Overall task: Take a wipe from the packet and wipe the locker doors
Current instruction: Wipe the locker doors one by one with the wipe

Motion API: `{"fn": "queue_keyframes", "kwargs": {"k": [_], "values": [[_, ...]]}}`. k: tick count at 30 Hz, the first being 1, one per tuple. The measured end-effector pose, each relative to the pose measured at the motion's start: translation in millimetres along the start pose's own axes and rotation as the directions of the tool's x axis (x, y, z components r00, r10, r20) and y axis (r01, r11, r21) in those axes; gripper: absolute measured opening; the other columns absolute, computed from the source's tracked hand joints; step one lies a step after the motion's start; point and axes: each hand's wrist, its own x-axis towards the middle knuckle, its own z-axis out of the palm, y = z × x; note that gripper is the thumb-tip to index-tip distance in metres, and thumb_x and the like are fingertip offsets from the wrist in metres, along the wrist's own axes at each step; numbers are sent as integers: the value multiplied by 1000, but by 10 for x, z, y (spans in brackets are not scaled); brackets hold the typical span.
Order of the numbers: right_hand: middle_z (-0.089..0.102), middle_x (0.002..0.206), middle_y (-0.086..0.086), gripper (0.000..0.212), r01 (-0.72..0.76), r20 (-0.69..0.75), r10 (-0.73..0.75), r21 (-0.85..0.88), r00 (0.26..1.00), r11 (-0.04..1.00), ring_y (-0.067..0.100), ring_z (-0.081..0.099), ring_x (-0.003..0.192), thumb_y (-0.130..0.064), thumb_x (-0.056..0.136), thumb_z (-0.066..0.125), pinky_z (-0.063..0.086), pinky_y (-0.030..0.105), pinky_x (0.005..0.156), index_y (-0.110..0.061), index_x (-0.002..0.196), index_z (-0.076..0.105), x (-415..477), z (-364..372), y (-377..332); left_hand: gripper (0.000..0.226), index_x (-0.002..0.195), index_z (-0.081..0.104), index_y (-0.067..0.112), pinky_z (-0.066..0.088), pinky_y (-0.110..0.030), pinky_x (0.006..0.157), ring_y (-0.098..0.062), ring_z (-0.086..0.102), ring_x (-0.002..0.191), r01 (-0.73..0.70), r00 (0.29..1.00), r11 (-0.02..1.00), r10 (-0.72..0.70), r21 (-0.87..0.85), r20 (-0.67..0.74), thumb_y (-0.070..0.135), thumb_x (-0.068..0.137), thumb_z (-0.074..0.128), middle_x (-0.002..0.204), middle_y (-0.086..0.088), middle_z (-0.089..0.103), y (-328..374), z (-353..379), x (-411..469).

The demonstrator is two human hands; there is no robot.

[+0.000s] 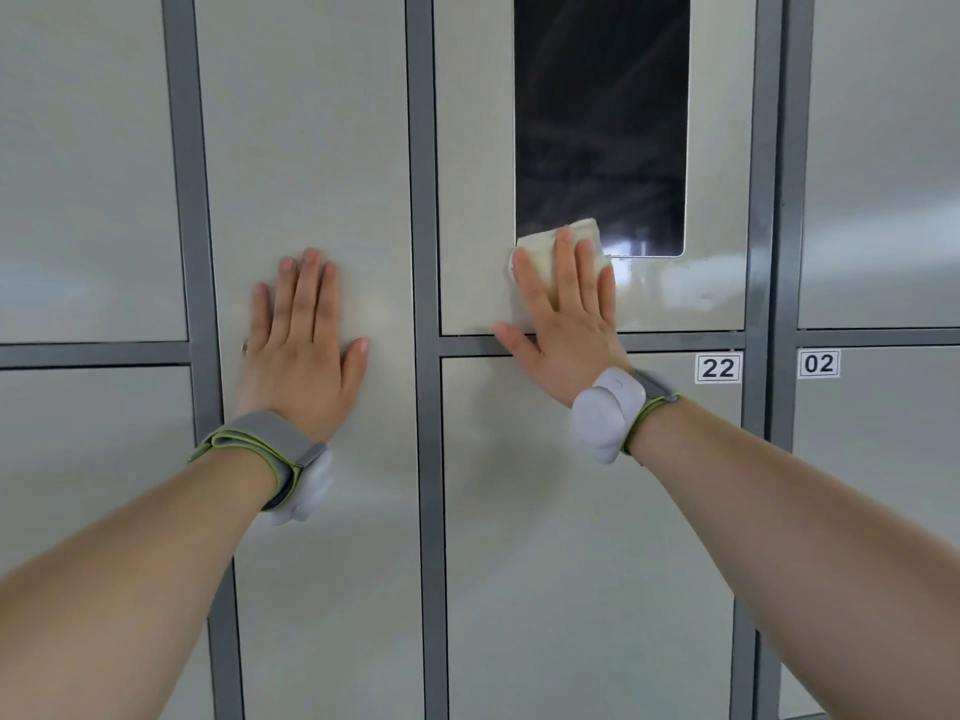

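Worn on the head, one wide-angle view. Faces forward, nearly square onto the locker doors point(311, 148), tipped a little downward. Sits very near, close enough to take in only parts of a few doors. Takes in both forearms from the near bottom corners up to the left hand point(301, 345) and right hand point(566, 324) on the far surface at centre. Cuts the dark screen panel point(600, 122) at the top edge. Slants the grey frame bar point(187, 200) at the left.

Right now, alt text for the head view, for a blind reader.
The right hand presses a wipe against a locker door at the lower corner of its dark panel. The left hand lies flat on the door beside it.
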Motion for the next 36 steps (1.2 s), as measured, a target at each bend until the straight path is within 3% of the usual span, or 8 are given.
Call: {"fn": "queue_keyframes", "kwargs": {"k": [3,8,11,16,19,25,32,36], "values": [[-13,156,16,83,127,-5,-127,5,992,992,34,-16,143,-73,81,2,-15,46,113,-26,150,0,-118,131,-110,69,147,15,-4,-9,-37,116,-35,11,143,-2,1000,1000,2,17,-18,39,93,25,155,-21,13,17,18,2],[1,157,19,85,266,3,-266,-45,964,963,38,-3,144,-71,85,-4,-4,51,114,-22,150,18,-145,191,-150,69,147,14,-3,-7,-39,116,-35,11,144,-2,1000,1000,3,22,-14,38,93,24,155,-20,13,2,34,-20],[3,157,18,83,226,-53,-231,-81,972,971,37,-1,145,-71,85,1,0,51,116,-23,150,18,51,75,-197,68,147,16,-3,-5,-40,116,-35,13,143,-8,1000,1000,8,18,-28,37,93,26,155,-21,16,1,40,-23],[-15,156,15,81,127,-26,-128,-43,991,991,34,-18,143,-67,79,2,-15,46,113,-28,150,-2,155,63,-374,66,146,19,-3,-5,-39,117,-35,15,143,-16,999,1000,17,18,-51,37,94,27,154,-21,18,2,47,-29],[-9,157,16,80,194,-32,-195,-33,980,980,35,-14,144,-67,82,10,-15,47,113,-26,150,5,11,182,-398,66,146,20,-3,-6,-38,116,-35,15,143,-17,998,1000,17,10,-57,37,94,26,154,-21,18,-11,46,-24],[11,155,21,76,303,-50,-312,-131,949,944,40,6,143,-63,87,24,3,55,114,-18,149,23,-194,335,-342,66,146,19,-4,-8,-37,116,-35,14,143,-29,999,1000,30,4,-40,37,94,26,154,-22,17,-28,27,-25],[-15,156,12,82,116,-11,-116,-8,993,993,30,-19,143,-68,79,4,-17,44,113,-27,150,-1,-35,179,-543,66,147,19,-3,-9,-37,116,-34,13,143,-31,998,999,30,-22,-52,36,94,27,155,-21,16,-22,31,-32],[3,157,17,80,201,-77,-204,-40,976,979,33,-6,144,-65,85,23,-9,50,114,-21,151,12,-281,426,-515,64,146,20,-4,-8,-37,116,-36,14,143,-51,997,998,49,-32,-68,34,95,27,154,-22,18,-41,30,-39]]}}
